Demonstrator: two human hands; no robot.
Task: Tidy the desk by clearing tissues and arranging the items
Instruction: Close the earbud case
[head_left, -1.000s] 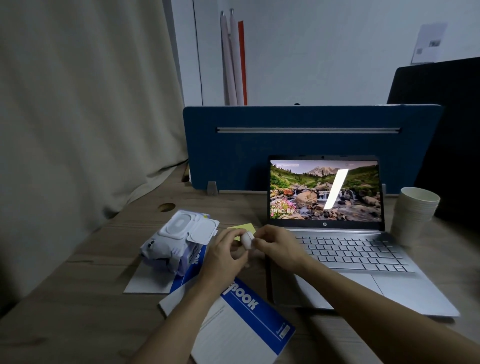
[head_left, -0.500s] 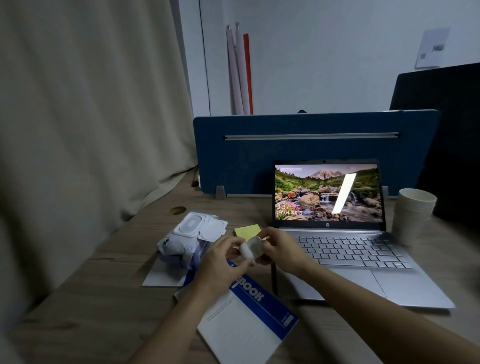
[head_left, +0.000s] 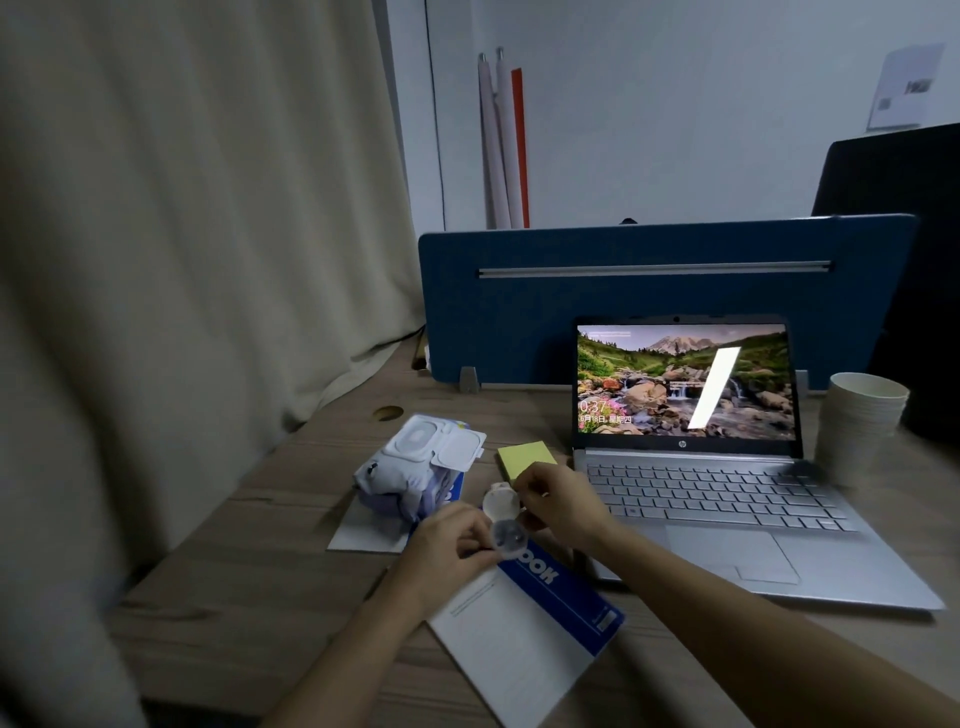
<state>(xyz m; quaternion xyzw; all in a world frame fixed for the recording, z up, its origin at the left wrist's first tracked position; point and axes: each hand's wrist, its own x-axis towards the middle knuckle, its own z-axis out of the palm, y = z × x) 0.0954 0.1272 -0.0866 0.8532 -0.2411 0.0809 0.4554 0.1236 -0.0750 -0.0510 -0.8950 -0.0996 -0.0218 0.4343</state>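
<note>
Two hands meeting over notebook (head_left: 540, 618): left hand (head_left: 452, 540) pinching clear cap (head_left: 508, 534), right hand (head_left: 561, 504) gripping white case (head_left: 501, 503). Lying just left, wipes pack (head_left: 415, 467); beyond, sticky notes (head_left: 524, 457); right, laptop (head_left: 727, 499).

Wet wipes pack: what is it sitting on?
The wet wipes pack rests on a white sheet and the blue-and-white notebook's far corner. Anything else beneath is covered.

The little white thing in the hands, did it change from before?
Yes. It was one closed piece; now it is in two: the left hand holds a clear round part lower, the right hand holds the white part. The wipes pack, sticky notes, notebook and laptop stayed put.
</note>
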